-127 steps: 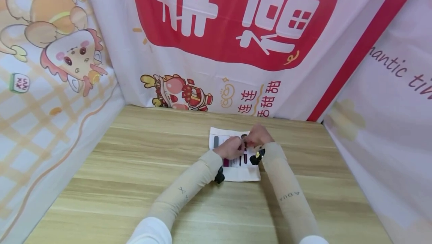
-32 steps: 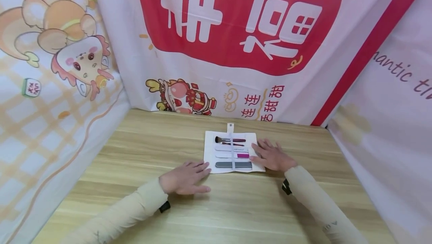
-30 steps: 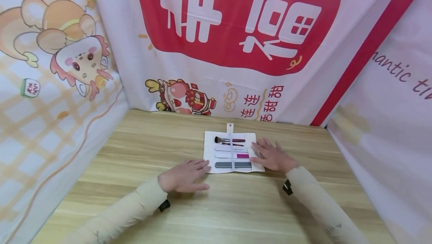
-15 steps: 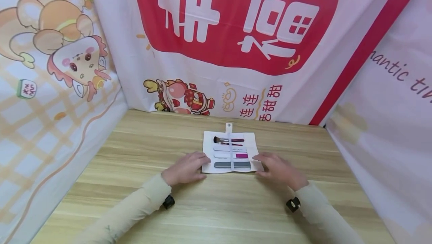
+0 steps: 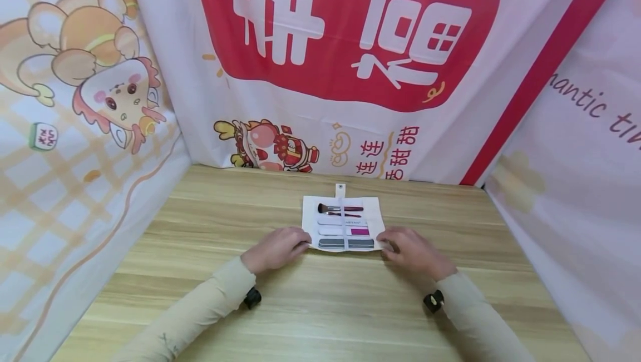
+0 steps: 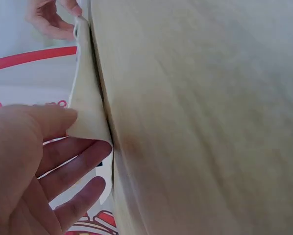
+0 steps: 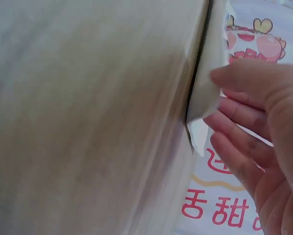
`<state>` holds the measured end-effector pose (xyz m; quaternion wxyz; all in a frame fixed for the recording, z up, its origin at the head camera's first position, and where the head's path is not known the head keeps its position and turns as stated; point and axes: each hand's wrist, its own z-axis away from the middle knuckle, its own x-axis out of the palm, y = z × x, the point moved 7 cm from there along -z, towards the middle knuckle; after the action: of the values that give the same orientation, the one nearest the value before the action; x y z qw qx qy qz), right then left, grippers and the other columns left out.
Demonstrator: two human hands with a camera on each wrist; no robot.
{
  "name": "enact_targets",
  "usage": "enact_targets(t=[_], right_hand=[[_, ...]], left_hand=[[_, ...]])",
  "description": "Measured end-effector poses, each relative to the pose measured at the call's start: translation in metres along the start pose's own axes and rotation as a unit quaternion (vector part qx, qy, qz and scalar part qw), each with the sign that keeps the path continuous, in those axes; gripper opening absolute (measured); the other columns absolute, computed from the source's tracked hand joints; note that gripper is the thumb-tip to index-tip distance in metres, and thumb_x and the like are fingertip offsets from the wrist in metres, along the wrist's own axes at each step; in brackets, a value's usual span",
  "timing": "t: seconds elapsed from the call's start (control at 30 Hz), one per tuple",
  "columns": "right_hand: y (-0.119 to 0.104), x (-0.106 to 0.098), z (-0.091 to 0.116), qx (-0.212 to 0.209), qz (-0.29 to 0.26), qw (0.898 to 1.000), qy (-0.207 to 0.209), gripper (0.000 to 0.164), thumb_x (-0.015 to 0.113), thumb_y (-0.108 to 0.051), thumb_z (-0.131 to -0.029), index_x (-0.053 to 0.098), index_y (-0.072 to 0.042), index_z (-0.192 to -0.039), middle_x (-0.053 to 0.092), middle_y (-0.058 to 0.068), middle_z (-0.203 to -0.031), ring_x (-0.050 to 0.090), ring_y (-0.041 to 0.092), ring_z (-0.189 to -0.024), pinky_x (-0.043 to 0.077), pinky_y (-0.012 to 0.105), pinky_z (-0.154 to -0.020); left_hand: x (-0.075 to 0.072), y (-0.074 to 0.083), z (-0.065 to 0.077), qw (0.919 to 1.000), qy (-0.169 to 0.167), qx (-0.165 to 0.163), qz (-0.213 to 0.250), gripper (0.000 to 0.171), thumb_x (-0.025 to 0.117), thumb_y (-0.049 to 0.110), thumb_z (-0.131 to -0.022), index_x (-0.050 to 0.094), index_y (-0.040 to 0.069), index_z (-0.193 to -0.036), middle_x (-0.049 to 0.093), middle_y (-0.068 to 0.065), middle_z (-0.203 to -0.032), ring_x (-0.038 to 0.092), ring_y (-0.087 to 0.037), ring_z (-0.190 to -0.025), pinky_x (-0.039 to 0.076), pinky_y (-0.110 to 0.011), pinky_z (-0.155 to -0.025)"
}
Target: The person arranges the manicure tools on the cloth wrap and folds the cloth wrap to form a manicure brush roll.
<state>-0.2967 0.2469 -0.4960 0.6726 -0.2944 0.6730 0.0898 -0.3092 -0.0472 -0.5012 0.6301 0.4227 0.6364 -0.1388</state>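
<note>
A white cloth tool pouch (image 5: 310, 212) lies spread open on the table, its near edge bent upward. Under its white strap (image 5: 343, 226) sit a makeup brush (image 5: 353, 208), a thinner brush (image 5: 348, 216), a white nail file (image 5: 328, 222), a white-and-magenta file (image 5: 359, 232) and a grey nail file (image 5: 333, 243). My left hand (image 5: 280, 248) pinches the near left corner, my right hand (image 5: 413, 251) the near right one. In the left wrist view, the thumb presses on the raised cloth (image 6: 87, 98) with fingers behind; the right wrist view shows a similar pinch on the cloth (image 7: 205, 83).
A snap tab (image 5: 340, 189) points away from me at the pouch's far side. The wood-grain table (image 5: 340, 306) is bounded by a printed curtain (image 5: 280, 89) behind, with further cloth walls at left and right.
Earlier both hands worked over the pouch's tools; then the pouch lay turned, with flat hands at its sides. Now the fingers have curled onto its near corners, and that edge has risen.
</note>
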Motion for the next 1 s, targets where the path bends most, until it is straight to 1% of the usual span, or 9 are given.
enact_targets(t=[0.1,0.23,0.37,0.47,0.6,0.7,0.77,0.83,1.0], right_hand=[[0.002,-0.003,-0.004,-0.022,-0.009,0.999,0.021,0.023,0.072,-0.012,-0.098,0.076,-0.01,-0.12,0.078,0.005,-0.118,0.073,0.016,-0.103,0.062,0.038,-0.092],[0.006,-0.006,-0.015,-0.048,-0.036,0.997,0.05,0.017,0.066,-0.004,-0.102,0.077,-0.004,-0.115,0.079,0.007,-0.104,0.068,0.01,-0.087,0.062,0.033,-0.079],[0.016,-0.004,-0.03,-0.027,-0.067,0.997,0.036,0.019,0.061,-0.003,-0.104,0.076,-0.002,-0.115,0.078,0.008,-0.099,0.063,0.008,-0.081,0.058,0.032,-0.075],[0.023,-0.001,-0.039,0.001,-0.088,0.996,0.014,0.021,0.058,-0.003,-0.105,0.076,-0.001,-0.116,0.077,0.008,-0.099,0.061,0.009,-0.078,0.057,0.033,-0.075],[0.026,0.002,-0.045,0.019,-0.102,0.995,0.002,0.023,0.056,-0.001,-0.105,0.077,0.0,-0.114,0.079,0.013,-0.105,0.069,0.015,-0.087,0.06,0.038,-0.082],[0.027,0.003,-0.048,0.029,-0.093,0.995,0.001,0.022,0.057,-0.001,-0.104,0.077,0.0,-0.113,0.078,0.015,-0.11,0.072,0.021,-0.097,0.061,0.043,-0.088],[0.027,0.002,-0.049,0.035,-0.081,0.996,0.008,0.021,0.059,-0.001,-0.103,0.077,0.001,-0.112,0.077,0.015,-0.109,0.072,0.024,-0.099,0.06,0.045,-0.089],[0.027,0.0,-0.05,0.033,-0.066,0.997,0.021,0.019,0.061,-0.001,-0.102,0.077,0.002,-0.112,0.077,0.015,-0.109,0.071,0.026,-0.1,0.06,0.045,-0.09],[0.022,-0.01,-0.046,0.001,-0.011,0.998,0.063,0.019,0.066,-0.003,-0.1,0.073,0.005,-0.116,0.074,0.018,-0.111,0.07,0.028,-0.099,0.061,0.046,-0.089]], left_hand=[[-0.002,-0.004,-0.002,0.9987,0.007,-0.026,0.043,0.017,0.061,0.014,-0.107,0.076,0.01,-0.112,0.078,-0.003,-0.103,0.071,-0.014,-0.091,0.06,-0.035,-0.086],[-0.001,-0.018,-0.007,0.9884,0.019,-0.092,0.119,0.021,0.056,0.018,-0.11,0.075,0.011,-0.111,0.071,-0.002,-0.088,0.061,-0.009,-0.074,0.055,-0.029,-0.073],[-0.003,-0.034,-0.016,0.9764,0.046,-0.133,0.164,0.022,0.055,0.017,-0.11,0.075,0.008,-0.109,0.065,-0.001,-0.078,0.055,-0.009,-0.064,0.049,-0.027,-0.062],[-0.008,-0.038,-0.024,0.9745,0.073,-0.136,0.163,0.016,0.061,0.013,-0.106,0.075,0.004,-0.11,0.069,-0.003,-0.085,0.061,-0.013,-0.071,0.054,-0.029,-0.067],[-0.017,-0.022,-0.032,0.9873,0.101,-0.087,0.086,0.024,0.073,0.009,-0.098,0.072,0.001,-0.12,0.073,-0.01,-0.113,0.068,-0.024,-0.104,0.058,-0.041,-0.094],[-0.016,0.0,-0.036,0.9968,0.079,-0.012,-0.003,0.034,0.077,0.012,-0.094,0.07,0.003,-0.126,0.07,-0.012,-0.127,0.065,-0.029,-0.119,0.054,-0.045,-0.106],[-0.011,0.013,-0.038,0.997,0.053,0.033,-0.046,0.035,0.077,0.014,-0.095,0.07,0.005,-0.128,0.069,-0.012,-0.132,0.064,-0.029,-0.124,0.053,-0.045,-0.11],[-0.006,0.021,-0.039,0.995,0.029,0.059,-0.075,0.036,0.076,0.016,-0.095,0.07,0.005,-0.13,0.068,-0.013,-0.134,0.064,-0.029,-0.125,0.052,-0.044,-0.11],[0.003,0.028,-0.039,0.9922,0.001,0.066,-0.105,0.04,0.076,0.017,-0.096,0.069,0.003,-0.133,0.067,-0.016,-0.138,0.064,-0.032,-0.127,0.052,-0.045,-0.111]])
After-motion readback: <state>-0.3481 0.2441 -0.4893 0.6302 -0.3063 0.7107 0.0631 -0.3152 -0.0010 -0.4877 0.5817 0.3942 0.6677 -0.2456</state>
